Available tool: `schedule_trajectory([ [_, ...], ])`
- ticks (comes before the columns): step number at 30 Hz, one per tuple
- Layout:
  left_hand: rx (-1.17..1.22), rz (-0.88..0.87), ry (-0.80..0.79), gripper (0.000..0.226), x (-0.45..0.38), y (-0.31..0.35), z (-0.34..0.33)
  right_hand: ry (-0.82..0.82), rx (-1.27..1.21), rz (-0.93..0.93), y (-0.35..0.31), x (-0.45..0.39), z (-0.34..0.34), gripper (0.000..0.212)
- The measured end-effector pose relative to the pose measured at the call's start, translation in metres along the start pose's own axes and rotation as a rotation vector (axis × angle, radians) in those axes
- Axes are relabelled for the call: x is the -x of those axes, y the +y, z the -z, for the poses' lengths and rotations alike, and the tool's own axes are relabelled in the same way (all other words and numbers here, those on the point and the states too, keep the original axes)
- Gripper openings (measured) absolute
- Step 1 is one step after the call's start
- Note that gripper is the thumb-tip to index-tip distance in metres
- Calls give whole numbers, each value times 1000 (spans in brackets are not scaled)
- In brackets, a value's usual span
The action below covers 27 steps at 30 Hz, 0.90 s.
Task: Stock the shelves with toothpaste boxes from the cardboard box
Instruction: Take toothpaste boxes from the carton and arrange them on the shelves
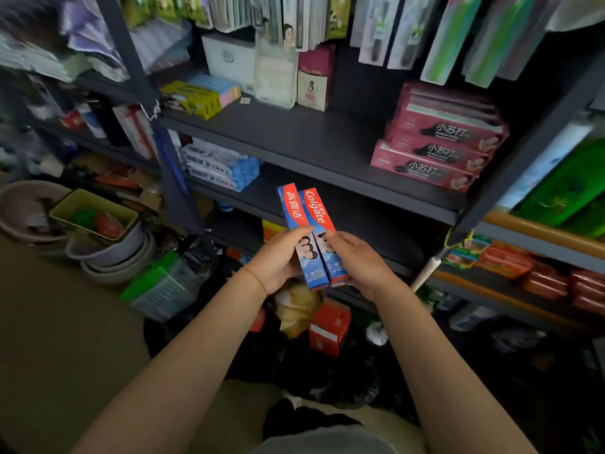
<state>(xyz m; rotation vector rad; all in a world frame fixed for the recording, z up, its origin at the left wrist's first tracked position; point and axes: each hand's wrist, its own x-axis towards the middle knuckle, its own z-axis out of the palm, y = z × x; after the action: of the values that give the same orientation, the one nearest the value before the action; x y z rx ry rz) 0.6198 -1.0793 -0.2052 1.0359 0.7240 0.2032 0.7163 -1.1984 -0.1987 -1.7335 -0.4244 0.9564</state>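
Observation:
Two red-and-blue Colgate toothpaste boxes stand upright side by side in front of the dark shelf unit. My left hand grips the left box, thumb across its front. My right hand grips the right box from the right side. Both boxes sit just below the front edge of the dark grey shelf, whose middle is bare. A stack of pink toothpaste boxes lies on that shelf at the right. The cardboard box is not visible.
Blue-and-white boxes lie on the shelf below at left. Yellow and blue packs sit at the shelf's back left. Basins and a green basket crowd the floor at left. A red carton lies below my hands.

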Motion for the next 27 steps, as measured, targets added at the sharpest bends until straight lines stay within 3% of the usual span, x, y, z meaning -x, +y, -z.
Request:
schedule_trajectory([
  [6,-64,-25,143,24,-88,66,50,38,123,70,-55,-101,-12,14],
  [9,-48,-30,217,9,-121,94,82,156,251,203,-88,-159,-13,23],
  [12,22,-29,264,11,-147,116,109,262,457,344,-117,-216,-13,29],
  [15,114,-38,267,14,-167,132,127,336,650,391,-130,-264,-15,32],
  [18,167,-49,230,15,-185,146,138,340,770,275,-130,-288,-24,35],
  [27,190,-19,89,8,-225,179,181,276,707,295,-147,-330,-86,48],
])
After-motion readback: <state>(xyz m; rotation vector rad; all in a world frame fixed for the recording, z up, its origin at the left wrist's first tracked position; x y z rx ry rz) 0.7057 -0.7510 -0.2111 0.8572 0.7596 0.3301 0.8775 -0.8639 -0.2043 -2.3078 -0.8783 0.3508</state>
